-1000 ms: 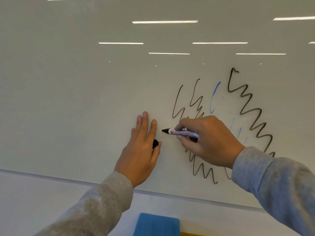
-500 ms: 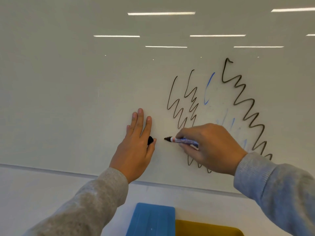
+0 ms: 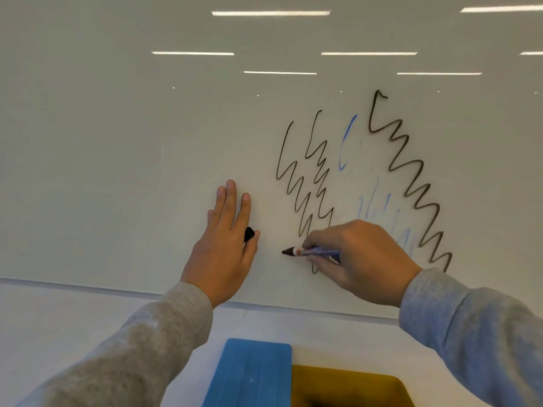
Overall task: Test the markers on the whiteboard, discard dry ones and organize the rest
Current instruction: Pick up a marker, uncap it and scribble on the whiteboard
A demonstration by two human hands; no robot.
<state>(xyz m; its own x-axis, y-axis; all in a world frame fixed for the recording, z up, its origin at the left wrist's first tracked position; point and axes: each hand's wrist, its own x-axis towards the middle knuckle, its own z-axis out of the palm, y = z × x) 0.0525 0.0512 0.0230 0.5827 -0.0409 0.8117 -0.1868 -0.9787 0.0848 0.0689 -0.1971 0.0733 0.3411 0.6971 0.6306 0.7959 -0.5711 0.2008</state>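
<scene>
Head view. My right hand (image 3: 361,259) pinches the marker (image 3: 314,251), tip pointing left, apparently touching the whiteboard (image 3: 117,171). Since a second ago it has run down the leftmost black zigzag (image 3: 296,189) and now sits below its end: the ink flows, so I judge this one a keeper. My left hand (image 3: 223,245), just left of the tip, lies flat-fingered on the board, the black cap (image 3: 249,234) tucked under its thumb. Below both hands: blue bin (image 3: 252,374), yellow bin (image 3: 346,386).
</scene>
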